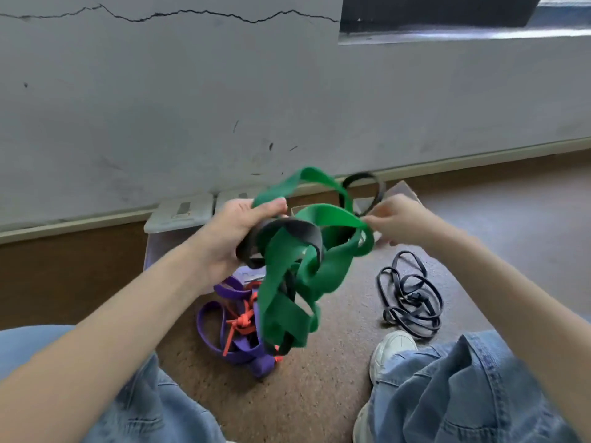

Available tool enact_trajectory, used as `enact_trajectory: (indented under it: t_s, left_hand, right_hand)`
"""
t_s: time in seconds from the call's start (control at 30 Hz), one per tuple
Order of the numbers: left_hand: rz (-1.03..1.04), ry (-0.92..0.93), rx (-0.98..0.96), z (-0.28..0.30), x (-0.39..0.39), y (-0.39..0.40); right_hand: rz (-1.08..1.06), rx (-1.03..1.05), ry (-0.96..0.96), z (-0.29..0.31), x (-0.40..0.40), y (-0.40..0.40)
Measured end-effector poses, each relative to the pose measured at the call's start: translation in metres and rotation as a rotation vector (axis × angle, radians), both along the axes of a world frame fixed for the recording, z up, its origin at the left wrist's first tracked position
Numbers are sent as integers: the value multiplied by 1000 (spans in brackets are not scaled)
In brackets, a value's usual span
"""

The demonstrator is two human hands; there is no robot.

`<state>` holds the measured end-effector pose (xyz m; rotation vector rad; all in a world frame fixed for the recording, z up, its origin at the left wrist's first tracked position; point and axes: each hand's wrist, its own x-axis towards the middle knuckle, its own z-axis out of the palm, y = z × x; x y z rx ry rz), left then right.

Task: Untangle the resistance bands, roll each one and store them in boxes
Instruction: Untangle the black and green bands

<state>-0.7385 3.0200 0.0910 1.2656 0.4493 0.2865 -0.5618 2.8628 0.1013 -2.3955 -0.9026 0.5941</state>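
The person sits on a brown floor point(319, 394) facing a grey wall point(192, 107), both forearms extended toward 12 o'clock.

Left hand point(236, 231): held above the floor at centre frame. The fingers and thumb are curled round a tangle made of a wide green band point(287, 282) and a wide black band point(297, 230); the thumb presses a green loop against the fingers. The tangle hangs from this hand toward 6 o'clock, its lower end above the floor.

Right hand point(399, 215): at 3 o'clock of the left hand, at the same height. The fingertips pinch an edge of the green band where one loop extends toward 3 o'clock. The hand is motion-blurred, so which fingers make the pinch cannot be told. A narrow black loop point(364, 187) stands up at 12 o'clock of the tangle, just beside the right hand.

On the floor:
- A second tangle of purple band point(217, 327) and thin orange band point(243, 321) lies at 6 o'clock of the left hand, partly behind the hanging green band.
- A thin black band point(409, 298) lies in loose coils at 5 o'clock of the right hand, well apart from the purple tangle.
- A box point(179, 215) with a pale lid stands against the wall base at 9 o'clock of the left hand.

A white shoe point(393, 350) and blue jeans point(463, 394) occupy the lower frame.
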Motion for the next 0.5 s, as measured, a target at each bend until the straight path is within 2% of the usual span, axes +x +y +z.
enact_trajectory:
  t_s: [0.03, 0.07, 0.2, 0.3, 0.4, 0.5]
  left_hand:
    - [0, -38, -50, 6, 1, 1]
    - [-3, -66, -94, 11, 3, 1]
    - [1, -156, -362, 29, 4, 2]
    - [-22, -270, -445, 42, -2, 6]
    - [-113, -256, -356, 43, -4, -5]
    - [-112, -211, -306, 38, -1, -11]
  right_hand:
    - [97, -121, -51, -5, -4, -1]
    - [180, -175, -19, -8, -10, -1]
    - [519, -244, 446, -14, -25, -6]
    - [520, -14, 659, -15, -38, -3]
    - [566, 93, 561, -26, -64, 12]
    - [503, 300, 618, -34, -77, 23]
